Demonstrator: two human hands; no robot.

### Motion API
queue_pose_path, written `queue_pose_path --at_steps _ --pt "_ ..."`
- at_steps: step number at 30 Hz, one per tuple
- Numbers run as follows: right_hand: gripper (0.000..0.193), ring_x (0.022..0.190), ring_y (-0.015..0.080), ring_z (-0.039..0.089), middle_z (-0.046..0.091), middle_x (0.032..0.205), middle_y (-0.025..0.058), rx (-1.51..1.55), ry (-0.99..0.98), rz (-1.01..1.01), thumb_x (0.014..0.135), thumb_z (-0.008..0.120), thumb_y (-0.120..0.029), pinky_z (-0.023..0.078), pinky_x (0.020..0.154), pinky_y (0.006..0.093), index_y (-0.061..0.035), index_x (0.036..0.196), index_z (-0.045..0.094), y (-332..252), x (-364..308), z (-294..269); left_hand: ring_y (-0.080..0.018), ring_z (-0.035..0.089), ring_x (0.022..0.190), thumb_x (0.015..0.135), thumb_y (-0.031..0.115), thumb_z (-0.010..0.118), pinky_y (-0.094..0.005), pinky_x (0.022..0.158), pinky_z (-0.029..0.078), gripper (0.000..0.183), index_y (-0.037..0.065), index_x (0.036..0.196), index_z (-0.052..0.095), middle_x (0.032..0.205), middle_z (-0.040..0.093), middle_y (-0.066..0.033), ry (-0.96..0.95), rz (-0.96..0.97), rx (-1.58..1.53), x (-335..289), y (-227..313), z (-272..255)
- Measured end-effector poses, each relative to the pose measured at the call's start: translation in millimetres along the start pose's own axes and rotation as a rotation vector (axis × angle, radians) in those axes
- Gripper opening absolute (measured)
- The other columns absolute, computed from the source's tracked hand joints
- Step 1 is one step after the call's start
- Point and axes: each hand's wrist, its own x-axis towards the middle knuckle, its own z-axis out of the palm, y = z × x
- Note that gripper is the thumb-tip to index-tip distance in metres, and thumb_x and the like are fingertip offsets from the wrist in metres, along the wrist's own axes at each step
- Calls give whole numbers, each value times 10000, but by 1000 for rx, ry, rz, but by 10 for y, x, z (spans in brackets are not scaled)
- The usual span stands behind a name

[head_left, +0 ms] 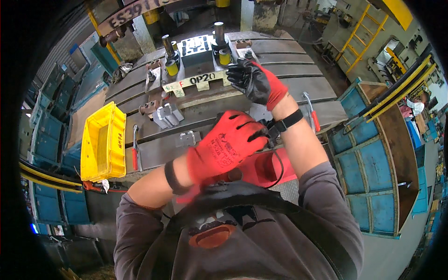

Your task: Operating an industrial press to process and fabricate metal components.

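Observation:
My left hand, in a red glove, is curled in front of my chest. Its fingertips are beside a small black device strapped at my right wrist, with a cable hanging down. Whatever the left fingers close on is hidden. My right hand, gloved in black and red, reaches over the machine bed with its fingers stretched leftward and loosely bent; nothing shows in it. Just beyond stands a die with a bright metal block between upright posts and a pale yellow plate along its front edge.
A finned grey metal part and a smaller one sit on the slotted bed. At the left is a yellow crate. Red-handled tools lie either side. A blue bin stands right.

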Motion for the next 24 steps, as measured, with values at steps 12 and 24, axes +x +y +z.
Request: queue_pose_path --at_steps 12,24 --pt "290 1046 267 557 550 1168 158 186 -61 -185 948 436 -184 456 936 356 -5 1171 485 8 -215 318 -268 517 1011 667 181 643 -417 878 382 289 150 951 600 1153 549 -59 -55 16 -142 -36 22 20" --pt "345 1074 243 548 544 1182 147 -49 -124 -243 953 421 -217 432 955 327 14 1203 474 208 -190 222 -304 497 1074 713 204 592 -420 887 381 276 111 972 571 1191 514 -111 -149 83 -395 -20 -1 89"
